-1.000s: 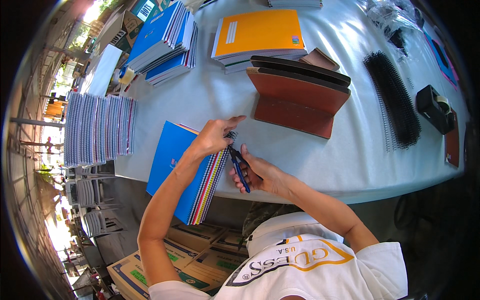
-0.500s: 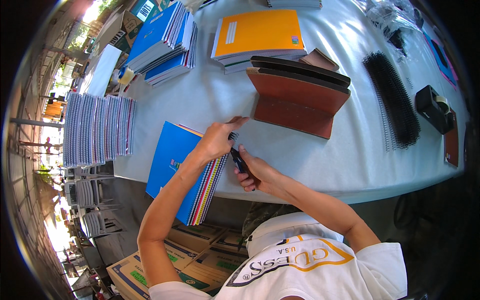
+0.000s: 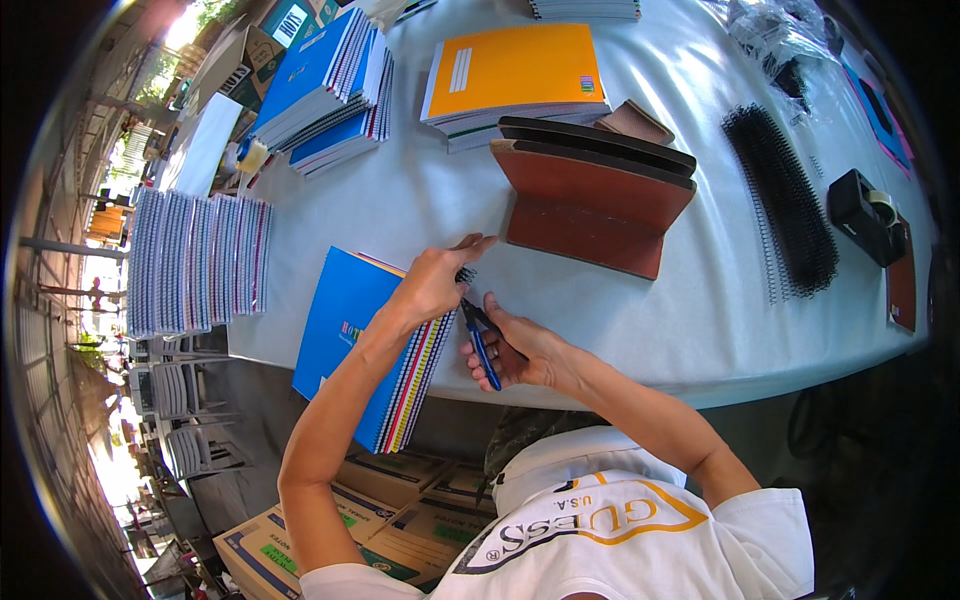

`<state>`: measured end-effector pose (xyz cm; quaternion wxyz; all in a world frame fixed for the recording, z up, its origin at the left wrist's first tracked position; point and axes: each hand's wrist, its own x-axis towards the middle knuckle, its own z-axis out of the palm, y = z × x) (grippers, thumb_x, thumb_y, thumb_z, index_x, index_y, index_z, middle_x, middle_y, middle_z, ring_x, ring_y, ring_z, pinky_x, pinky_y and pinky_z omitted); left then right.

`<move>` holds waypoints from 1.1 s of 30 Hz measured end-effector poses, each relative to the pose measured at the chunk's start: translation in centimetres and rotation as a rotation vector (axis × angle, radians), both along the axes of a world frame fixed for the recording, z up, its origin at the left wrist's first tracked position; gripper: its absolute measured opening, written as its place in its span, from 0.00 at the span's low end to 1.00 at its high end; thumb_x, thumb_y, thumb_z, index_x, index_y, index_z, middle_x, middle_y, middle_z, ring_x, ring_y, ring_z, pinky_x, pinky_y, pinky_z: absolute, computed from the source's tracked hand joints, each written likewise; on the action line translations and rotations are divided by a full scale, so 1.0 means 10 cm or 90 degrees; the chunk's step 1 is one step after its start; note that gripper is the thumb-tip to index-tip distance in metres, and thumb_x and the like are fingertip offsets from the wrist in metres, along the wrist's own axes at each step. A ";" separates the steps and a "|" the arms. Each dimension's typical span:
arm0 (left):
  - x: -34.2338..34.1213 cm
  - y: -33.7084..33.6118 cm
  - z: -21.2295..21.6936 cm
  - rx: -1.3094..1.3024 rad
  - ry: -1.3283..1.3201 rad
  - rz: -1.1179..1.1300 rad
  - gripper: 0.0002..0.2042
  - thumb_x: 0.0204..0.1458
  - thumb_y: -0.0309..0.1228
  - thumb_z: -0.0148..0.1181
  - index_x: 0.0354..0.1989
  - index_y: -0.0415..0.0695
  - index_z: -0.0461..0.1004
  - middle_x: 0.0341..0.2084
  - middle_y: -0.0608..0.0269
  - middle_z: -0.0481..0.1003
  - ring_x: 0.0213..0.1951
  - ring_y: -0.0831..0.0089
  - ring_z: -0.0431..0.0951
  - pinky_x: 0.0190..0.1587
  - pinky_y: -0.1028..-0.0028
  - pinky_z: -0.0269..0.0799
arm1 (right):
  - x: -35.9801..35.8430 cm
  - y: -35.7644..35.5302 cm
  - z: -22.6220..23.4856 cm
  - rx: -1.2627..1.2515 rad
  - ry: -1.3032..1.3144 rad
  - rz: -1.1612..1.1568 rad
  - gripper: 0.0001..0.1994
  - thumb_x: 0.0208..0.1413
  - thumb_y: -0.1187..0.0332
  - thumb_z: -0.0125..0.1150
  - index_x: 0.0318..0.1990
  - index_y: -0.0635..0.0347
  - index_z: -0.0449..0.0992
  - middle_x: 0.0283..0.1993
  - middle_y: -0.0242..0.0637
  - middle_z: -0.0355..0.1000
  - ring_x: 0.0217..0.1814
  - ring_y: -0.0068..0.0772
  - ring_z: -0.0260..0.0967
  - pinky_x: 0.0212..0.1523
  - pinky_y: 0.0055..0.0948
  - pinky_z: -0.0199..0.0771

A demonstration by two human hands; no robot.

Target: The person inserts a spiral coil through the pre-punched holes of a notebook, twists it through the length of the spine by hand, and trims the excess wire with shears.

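Holds the handles of the blue-and-black pliers (image 3: 481,352) spread apart again in the right hand (image 3: 520,352), unlike half a second ago, when squeezed together. Keeps the right fingers and thumb loosely curled round them, half open. Leaves the left hand (image 3: 430,285) almost exactly as before, bent over the far right corner of the spiral notebook stack (image 3: 335,350), with index finger stretched out; cannot tell what, if anything, is pinched beneath. Points the plier tips at the black coil end (image 3: 466,273) beside the left fingers; cannot tell whether touching.

Rests the stack partly on the cloth-covered table (image 3: 620,345), letting its near end jut past the near edge. Has bare cloth to the right of the hands, as far as the black coil bundle (image 3: 785,205). Has little room beyond the left index fingertip, just beside the brown stand (image 3: 590,205).

Keeps a roll of tape (image 3: 884,207) seated in the black dispenser (image 3: 855,210) at far right, and dark material by the clear plastic bag (image 3: 790,40). Has cardboard boxes (image 3: 410,530) below the table edge, with contents hidden.
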<state>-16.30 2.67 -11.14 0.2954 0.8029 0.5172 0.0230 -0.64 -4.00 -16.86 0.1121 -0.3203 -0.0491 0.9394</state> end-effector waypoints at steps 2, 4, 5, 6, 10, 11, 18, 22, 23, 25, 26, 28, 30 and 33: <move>-0.01 -0.01 0.00 0.003 0.003 0.000 0.38 0.40 0.14 0.59 0.65 0.51 0.62 0.63 0.51 0.62 0.58 0.50 0.69 0.61 0.64 0.66 | -0.01 0.00 0.06 0.002 -0.016 0.001 0.37 0.60 0.32 0.32 0.34 0.64 0.68 0.27 0.38 0.66 0.27 0.35 0.67 0.27 0.35 0.73; 0.00 -0.02 0.01 0.011 0.014 -0.006 0.38 0.40 0.14 0.59 0.65 0.52 0.62 0.63 0.51 0.62 0.58 0.50 0.69 0.61 0.63 0.66 | -0.03 0.01 0.08 -0.023 0.000 -0.007 0.36 0.60 0.32 0.32 0.32 0.63 0.67 0.25 0.37 0.64 0.24 0.32 0.63 0.24 0.32 0.69; 0.00 -0.02 0.02 0.013 0.012 -0.008 0.38 0.39 0.14 0.58 0.65 0.52 0.62 0.63 0.50 0.62 0.58 0.49 0.69 0.60 0.63 0.67 | -0.06 0.02 0.05 -0.049 0.024 -0.015 0.36 0.60 0.33 0.33 0.31 0.62 0.66 0.24 0.35 0.63 0.22 0.30 0.61 0.21 0.30 0.66; 0.01 -0.03 0.03 0.015 0.010 -0.010 0.38 0.39 0.14 0.58 0.65 0.52 0.62 0.63 0.50 0.62 0.58 0.48 0.68 0.60 0.63 0.67 | -0.08 0.03 0.02 -0.075 0.048 -0.024 0.35 0.61 0.33 0.33 0.30 0.62 0.65 0.23 0.34 0.61 0.20 0.27 0.58 0.19 0.29 0.63; 0.13 -0.09 0.03 0.068 0.074 -0.046 0.39 0.37 0.12 0.54 0.65 0.51 0.62 0.63 0.49 0.61 0.57 0.45 0.68 0.58 0.61 0.68 | -0.04 -0.04 -0.11 0.005 0.013 -0.032 0.33 0.61 0.33 0.36 0.28 0.59 0.64 0.19 0.28 0.56 0.15 0.22 0.49 0.15 0.25 0.53; 0.16 -0.10 0.00 0.087 0.087 -0.055 0.40 0.37 0.12 0.53 0.65 0.52 0.62 0.65 0.49 0.58 0.55 0.44 0.69 0.56 0.60 0.70 | 0.02 -0.07 -0.06 0.045 -0.005 -0.023 0.33 0.61 0.33 0.37 0.27 0.58 0.64 0.19 0.27 0.56 0.14 0.21 0.49 0.15 0.25 0.53; 0.21 -0.16 0.07 0.272 -0.009 -0.003 0.39 0.36 0.09 0.51 0.63 0.51 0.65 0.68 0.50 0.53 0.51 0.48 0.74 0.46 0.60 0.76 | 1.20 -0.30 0.30 0.449 -0.246 -0.012 0.28 0.63 0.41 0.45 0.27 0.59 0.68 0.19 0.25 0.58 0.19 0.18 0.53 0.20 0.21 0.54; 0.50 -0.18 0.95 0.289 -0.242 0.090 0.35 0.38 0.08 0.51 0.60 0.44 0.69 0.67 0.52 0.57 0.55 0.61 0.74 0.45 0.68 0.78 | 2.06 -0.25 0.18 0.679 -0.525 -0.410 0.21 0.66 0.52 0.48 0.30 0.62 0.71 0.20 0.26 0.60 0.22 0.18 0.55 0.23 0.24 0.57; 0.74 -0.12 1.13 0.293 -0.305 0.056 0.34 0.38 0.08 0.52 0.60 0.42 0.68 0.67 0.53 0.58 0.55 0.63 0.74 0.45 0.70 0.78 | 2.22 -0.20 0.13 0.707 -0.585 -0.467 0.20 0.66 0.53 0.48 0.31 0.62 0.71 0.20 0.26 0.60 0.23 0.18 0.55 0.23 0.24 0.57; 1.30 0.04 1.41 0.276 -0.373 -0.035 0.34 0.39 0.08 0.53 0.61 0.43 0.68 0.66 0.53 0.59 0.56 0.63 0.74 0.46 0.73 0.77 | 2.52 -0.09 -0.03 0.761 -0.701 -0.580 0.18 0.67 0.55 0.48 0.32 0.62 0.71 0.20 0.26 0.60 0.23 0.18 0.55 0.23 0.23 0.57; 1.61 0.13 1.50 0.257 -0.378 -0.085 0.35 0.39 0.09 0.54 0.61 0.45 0.68 0.66 0.53 0.60 0.56 0.61 0.74 0.47 0.74 0.76 | 2.56 -0.05 -0.09 0.748 -0.719 -0.580 0.16 0.66 0.57 0.50 0.34 0.63 0.70 0.20 0.31 0.62 0.22 0.23 0.58 0.24 0.25 0.59; 2.35 0.46 1.57 0.285 -0.364 -0.215 0.35 0.40 0.10 0.54 0.62 0.51 0.68 0.66 0.54 0.60 0.56 0.61 0.74 0.49 0.73 0.76 | 2.59 -0.05 -0.13 0.799 -0.775 -0.563 0.15 0.65 0.59 0.52 0.34 0.64 0.70 0.20 0.36 0.63 0.21 0.28 0.60 0.24 0.28 0.62; 3.10 0.98 1.48 0.245 -0.562 -0.306 0.35 0.42 0.14 0.55 0.63 0.56 0.66 0.64 0.53 0.62 0.55 0.61 0.74 0.50 0.73 0.74 | 2.58 -0.03 -0.08 0.908 -0.797 -0.497 0.13 0.63 0.62 0.54 0.36 0.65 0.70 0.21 0.43 0.65 0.21 0.37 0.64 0.26 0.32 0.65; 3.97 1.80 1.53 0.317 -0.494 -0.180 0.38 0.40 0.28 0.67 0.66 0.51 0.62 0.64 0.40 0.59 0.61 0.52 0.66 0.59 0.67 0.66 | 2.50 0.03 -0.05 0.898 -0.756 -0.479 0.13 0.63 0.61 0.53 0.36 0.64 0.71 0.20 0.41 0.65 0.21 0.37 0.63 0.26 0.32 0.65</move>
